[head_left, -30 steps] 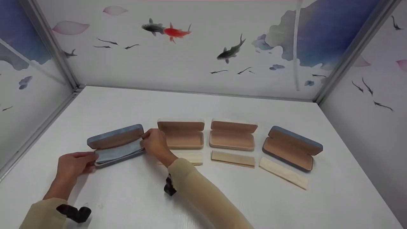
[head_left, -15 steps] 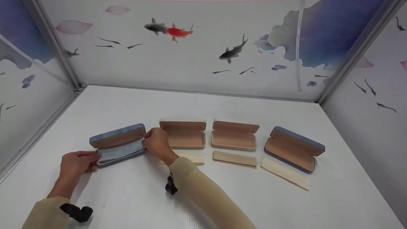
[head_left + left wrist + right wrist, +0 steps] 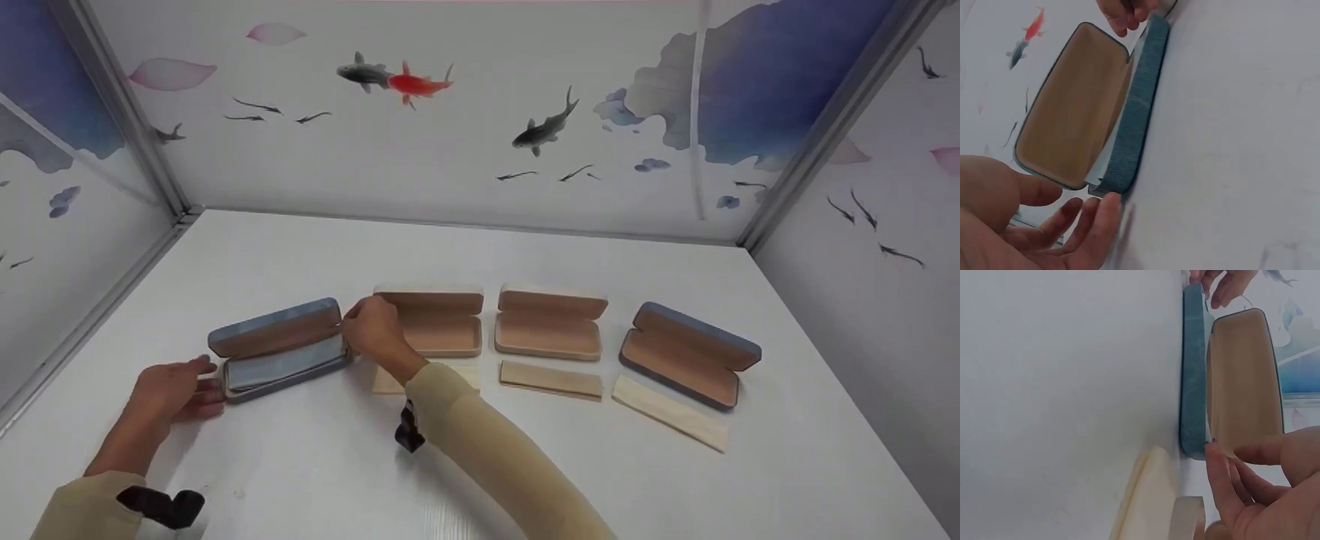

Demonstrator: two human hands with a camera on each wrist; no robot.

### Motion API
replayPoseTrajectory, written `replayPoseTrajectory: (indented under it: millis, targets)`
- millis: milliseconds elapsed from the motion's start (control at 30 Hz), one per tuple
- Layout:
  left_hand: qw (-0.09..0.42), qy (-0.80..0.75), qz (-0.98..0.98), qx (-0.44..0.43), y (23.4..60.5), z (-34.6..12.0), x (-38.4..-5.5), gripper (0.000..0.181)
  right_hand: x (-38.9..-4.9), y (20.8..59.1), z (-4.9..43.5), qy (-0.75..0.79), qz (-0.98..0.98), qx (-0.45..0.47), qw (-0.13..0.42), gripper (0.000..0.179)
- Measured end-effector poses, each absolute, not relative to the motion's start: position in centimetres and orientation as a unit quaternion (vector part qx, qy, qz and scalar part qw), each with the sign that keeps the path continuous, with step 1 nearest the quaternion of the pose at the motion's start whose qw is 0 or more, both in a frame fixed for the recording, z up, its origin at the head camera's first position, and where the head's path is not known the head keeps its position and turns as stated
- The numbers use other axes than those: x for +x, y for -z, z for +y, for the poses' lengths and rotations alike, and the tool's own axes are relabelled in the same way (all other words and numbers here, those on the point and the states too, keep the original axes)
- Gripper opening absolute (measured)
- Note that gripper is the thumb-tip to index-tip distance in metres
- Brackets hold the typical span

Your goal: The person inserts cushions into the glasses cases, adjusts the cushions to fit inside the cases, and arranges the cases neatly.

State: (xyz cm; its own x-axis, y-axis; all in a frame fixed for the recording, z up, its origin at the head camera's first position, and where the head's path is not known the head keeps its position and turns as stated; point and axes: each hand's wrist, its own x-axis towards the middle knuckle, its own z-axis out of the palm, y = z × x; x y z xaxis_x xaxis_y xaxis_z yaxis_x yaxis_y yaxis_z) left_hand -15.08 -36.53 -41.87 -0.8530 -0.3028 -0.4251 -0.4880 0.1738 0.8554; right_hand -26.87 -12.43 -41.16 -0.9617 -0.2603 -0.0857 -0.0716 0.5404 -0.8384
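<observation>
Hands (image 3: 169, 386) (image 3: 377, 328) flank the leftmost case (image 3: 1138, 112); front passable, right side unclear.

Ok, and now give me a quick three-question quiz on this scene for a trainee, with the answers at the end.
1. Multiple choice: which case holds the blue cloth?
A: the leftmost case
B: the rightmost case
C: one of the two middle cases

2. True or false: the right hand is at the right end of the leftmost case.

3. Count: how many folded cloths lie directly on the table?

Key: 1. A. 2. True. 3. Three.
</observation>
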Motion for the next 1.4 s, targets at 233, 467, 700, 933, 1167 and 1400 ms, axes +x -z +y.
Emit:
replayPoseTrajectory:
  millis: [233, 467, 700, 933, 1167, 1400]
  targets:
    - [0.155, -0.609, 0.743, -0.23, 40.2, -37.4, -15.8, 0.091, -27.8, 40.1, -11.9, 0.531, 0.829, -0.067, 0.16, 0.045]
    - [0.194, -0.601, 0.741, -0.229, 39.3, -36.8, -16.5, 0.107, -28.1, 39.7, -12.3, 0.559, 0.795, -0.039, 0.235, 0.076]
    - [0.192, -0.566, 0.774, -0.21, 39.0, -36.9, -16.7, 0.107, -27.7, 39.9, -12.7, 0.531, 0.814, -0.07, 0.227, 0.081]
    - [0.186, -0.559, 0.784, -0.197, 39.0, -37.4, -16.7, 0.104, -27.4, 40.0, -13.2, 0.494, 0.841, -0.074, 0.207, 0.073]
    - [0.189, -0.589, 0.762, -0.189, 39.1, -38.1, -16.9, 0.099, -27.2, 39.3, -13.1, 0.502, 0.832, -0.06, 0.228, 0.067]
    - [0.184, -0.599, 0.76, -0.173, 39.6, -37.7, -16.7, 0.096, -27.2, 39.4, -12.9, 0.505, 0.829, -0.044, 0.236, 0.062]
